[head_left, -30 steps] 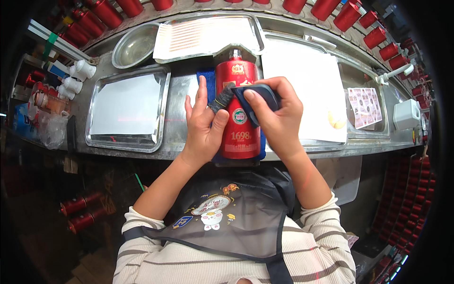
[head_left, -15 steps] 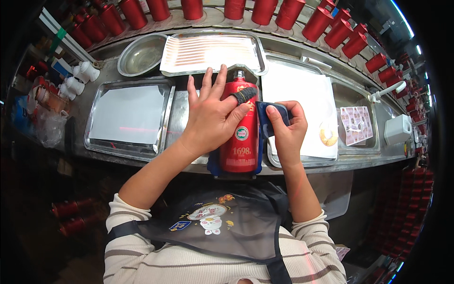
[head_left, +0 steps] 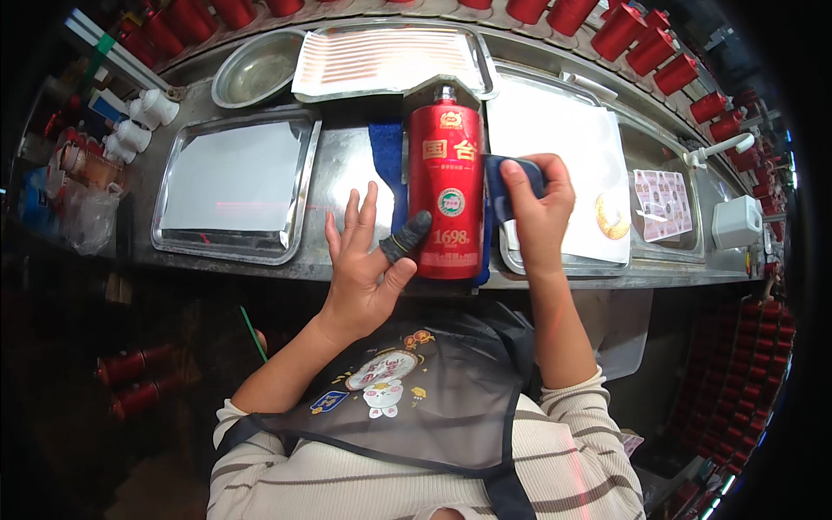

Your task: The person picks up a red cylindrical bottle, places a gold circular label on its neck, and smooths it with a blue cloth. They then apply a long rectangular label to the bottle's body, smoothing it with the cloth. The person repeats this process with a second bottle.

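Observation:
A red bottle point(head_left: 445, 178) with gold print and a small round green-and-white sticker lies in front of me, its neck pointing away. Blue cloth point(head_left: 387, 160) shows beside and beneath it. My left hand point(head_left: 357, 276) has its fingers spread; the index finger, in a dark finger cover point(head_left: 406, 236), reaches the bottle's lower left edge. Between thumb and fingers, my right hand point(head_left: 544, 212) grips a dark blue flat pad point(head_left: 497, 186) close to the bottle's right side. I cannot tell whether the pad touches the bottle.
Left is a metal tray point(head_left: 299, 195) with a white sheet. Behind stand a metal bowl point(head_left: 227, 80) and a tray of striped label strips point(head_left: 386, 61). A white sheet point(head_left: 563, 156) covers another tray at right, before a sink point(head_left: 692, 234). Red bottles point(head_left: 620, 35) line a far conveyor.
My left hand has drawn back toward me from the bottle's upper part to its lower left edge, uncovering its front. My right hand still holds the pad at the right side.

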Motion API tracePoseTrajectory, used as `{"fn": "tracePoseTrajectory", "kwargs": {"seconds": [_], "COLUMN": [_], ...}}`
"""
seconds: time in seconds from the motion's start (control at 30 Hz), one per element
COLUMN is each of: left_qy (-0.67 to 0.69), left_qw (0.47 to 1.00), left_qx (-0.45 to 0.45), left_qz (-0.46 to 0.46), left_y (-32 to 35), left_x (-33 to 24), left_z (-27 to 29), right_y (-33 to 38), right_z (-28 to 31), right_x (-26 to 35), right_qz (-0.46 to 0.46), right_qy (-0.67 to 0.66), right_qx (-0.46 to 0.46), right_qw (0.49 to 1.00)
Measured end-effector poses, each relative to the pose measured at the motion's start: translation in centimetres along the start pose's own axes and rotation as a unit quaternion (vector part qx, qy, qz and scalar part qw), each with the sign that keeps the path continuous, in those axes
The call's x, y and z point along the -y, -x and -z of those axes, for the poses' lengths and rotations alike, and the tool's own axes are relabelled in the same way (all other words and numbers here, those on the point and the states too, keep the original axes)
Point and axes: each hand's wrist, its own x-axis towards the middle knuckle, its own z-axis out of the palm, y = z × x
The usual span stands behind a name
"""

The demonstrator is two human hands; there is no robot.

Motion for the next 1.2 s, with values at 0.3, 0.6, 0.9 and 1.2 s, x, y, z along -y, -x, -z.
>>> {"fn": "tracePoseTrajectory", "kwargs": {"seconds": [0.3, 0.6, 0.9, 1.2], "left_qy": [0.018, 0.037, 0.003, -0.207], "left_qw": [0.998, 0.995, 0.959, 0.928], "left_qx": [0.024, 0.080, -0.261, -0.143], "left_qz": [-0.061, -0.040, 0.113, 0.276], "left_y": [-2.9, -3.9, -19.1, -32.9], "left_x": [-3.0, -2.7, 11.2, 23.0], "left_z": [1.1, 0.4, 10.7, 11.3], "right_y": [6.2, 3.9, 0.5, 0.0], "right_z": [1.6, 2.4, 3.2, 4.6], "right_x": [1.6, 2.0, -0.2, -0.7], "right_qz": [-0.008, -0.077, -0.171, -0.218], "right_qy": [0.000, -0.106, -0.175, -0.173], "right_qx": [0.046, 0.048, 0.061, 0.028], "right_qw": [0.999, 0.990, 0.968, 0.960]}}
